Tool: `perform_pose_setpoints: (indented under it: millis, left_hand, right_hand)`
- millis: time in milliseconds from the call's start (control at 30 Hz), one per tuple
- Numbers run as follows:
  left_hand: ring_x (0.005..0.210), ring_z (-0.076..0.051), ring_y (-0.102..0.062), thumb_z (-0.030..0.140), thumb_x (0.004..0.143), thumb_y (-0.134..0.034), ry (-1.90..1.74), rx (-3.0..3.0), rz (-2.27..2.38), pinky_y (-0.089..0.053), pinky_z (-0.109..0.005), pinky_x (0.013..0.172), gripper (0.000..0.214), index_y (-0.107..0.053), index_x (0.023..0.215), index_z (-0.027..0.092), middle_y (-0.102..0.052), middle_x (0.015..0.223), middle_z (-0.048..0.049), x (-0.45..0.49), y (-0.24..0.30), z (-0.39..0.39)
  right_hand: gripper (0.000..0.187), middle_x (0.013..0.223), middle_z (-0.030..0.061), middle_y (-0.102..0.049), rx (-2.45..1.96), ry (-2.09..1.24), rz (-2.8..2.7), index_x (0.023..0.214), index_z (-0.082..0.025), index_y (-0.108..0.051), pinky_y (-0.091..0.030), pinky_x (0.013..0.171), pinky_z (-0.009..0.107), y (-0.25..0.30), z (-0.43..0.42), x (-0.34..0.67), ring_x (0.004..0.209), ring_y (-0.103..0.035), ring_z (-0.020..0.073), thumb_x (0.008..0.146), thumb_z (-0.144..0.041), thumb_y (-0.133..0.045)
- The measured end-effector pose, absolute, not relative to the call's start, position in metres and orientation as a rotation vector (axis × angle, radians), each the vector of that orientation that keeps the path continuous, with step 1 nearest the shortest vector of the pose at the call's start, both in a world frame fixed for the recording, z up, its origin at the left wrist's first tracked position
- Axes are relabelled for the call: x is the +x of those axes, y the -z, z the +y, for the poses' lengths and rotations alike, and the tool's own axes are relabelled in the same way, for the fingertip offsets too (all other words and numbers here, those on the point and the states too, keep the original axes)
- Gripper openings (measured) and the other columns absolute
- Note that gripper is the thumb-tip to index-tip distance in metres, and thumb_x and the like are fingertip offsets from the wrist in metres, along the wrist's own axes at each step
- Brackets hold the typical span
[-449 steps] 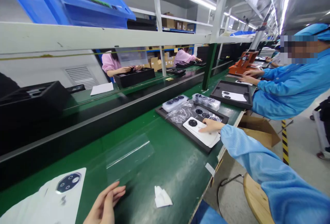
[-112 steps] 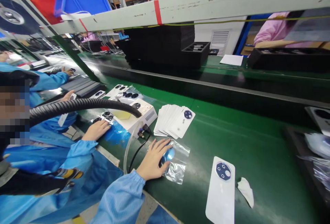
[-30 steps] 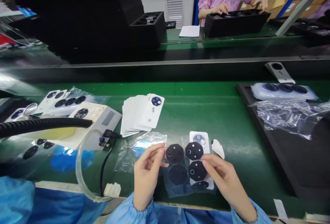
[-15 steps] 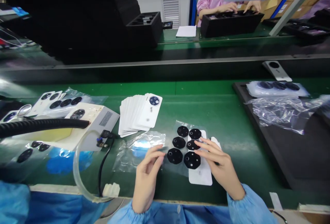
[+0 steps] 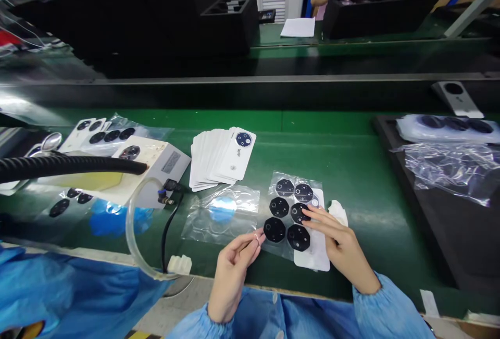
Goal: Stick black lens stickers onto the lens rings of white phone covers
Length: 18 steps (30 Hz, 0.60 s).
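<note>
A clear film sheet (image 5: 289, 213) carrying several black octagonal camera-lens pieces lies on the green belt, partly over a white phone back cover (image 5: 314, 253). My left hand (image 5: 234, 268) pinches the sheet's near left corner with thumb and forefinger. My right hand (image 5: 339, 248) rests with fingers stretched flat on the sheet, fingertips on one black piece. A small white wipe (image 5: 338, 212) sits just right of the cover.
A fanned stack of white back covers (image 5: 221, 158) lies behind. An empty clear bag (image 5: 222, 214) is to the left, beside a white box (image 5: 156, 170) with a black hose (image 5: 66, 166). A black tray (image 5: 394, 143) with plastic wrap sits right. A co-worker in pink works across the line.
The sheet of black pieces has come down from my hands onto the belt over the white cover. My left hand has slid to its near corner; my right hand lies flat on it.
</note>
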State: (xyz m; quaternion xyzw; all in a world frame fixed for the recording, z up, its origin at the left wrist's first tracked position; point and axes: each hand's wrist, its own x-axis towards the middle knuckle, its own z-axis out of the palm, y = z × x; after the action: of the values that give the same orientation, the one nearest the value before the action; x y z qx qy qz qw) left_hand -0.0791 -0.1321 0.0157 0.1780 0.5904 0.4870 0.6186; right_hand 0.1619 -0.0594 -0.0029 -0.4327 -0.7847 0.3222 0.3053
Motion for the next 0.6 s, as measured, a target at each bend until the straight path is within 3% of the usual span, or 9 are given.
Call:
perform_pose_setpoints:
  millis: [133, 300, 467, 600]
  left_hand:
    - [0.106, -0.024, -0.066, 0.032, 0.082, -0.07, -1.122, 0.455, 1.365, -0.052, -0.029, 0.091, 0.018, -0.073, 0.086, 0.015, -0.07, 0.114, -0.0115, -0.081, -0.014, -0.131]
    - [0.095, -0.02, -0.067, 0.031, 0.083, -0.069, -1.134, 0.557, 1.381, -0.054, -0.025, 0.082, 0.017, -0.071, 0.077, 0.015, -0.069, 0.107, -0.0084, -0.076, -0.012, -0.128]
    - [0.085, -0.016, -0.063, 0.029, 0.083, -0.069, -1.147, 0.655, 1.363, -0.053, -0.022, 0.075, 0.012, -0.071, 0.082, 0.016, -0.066, 0.093, -0.0052, -0.07, -0.01, -0.127]
    - [0.088, -0.016, -0.062, 0.028, 0.085, -0.066, -1.149, 0.692, 1.337, -0.054, -0.023, 0.077, 0.012, -0.073, 0.087, 0.018, -0.063, 0.096, -0.0053, -0.07, -0.012, -0.128]
  right_hand:
    - [0.045, 0.117, 0.0024, -0.067, -1.153, -0.809, -2.045, 0.11, -0.026, -0.068, -0.032, 0.111, 0.059, -0.003, -0.06, 0.162, 0.117, -0.058, 0.0214, 0.088, -0.002, -0.037]
    - [0.034, 0.114, 0.0053, -0.065, -1.119, -1.051, -1.929, 0.115, -0.026, -0.063, -0.052, 0.092, 0.038, -0.025, -0.075, 0.135, 0.11, -0.059, 0.0198, 0.094, -0.01, -0.041]
    - [0.03, 0.113, 0.0049, -0.063, -1.091, -1.226, -1.894, 0.115, -0.026, -0.061, -0.05, 0.093, 0.032, -0.032, -0.089, 0.097, 0.107, -0.059, 0.0176, 0.095, -0.013, -0.044]
    - [0.025, 0.111, 0.0052, -0.062, -1.124, -1.214, -1.852, 0.11, -0.024, -0.062, -0.05, 0.092, 0.031, -0.027, -0.089, 0.086, 0.105, -0.06, 0.0177, 0.094, -0.013, -0.046]
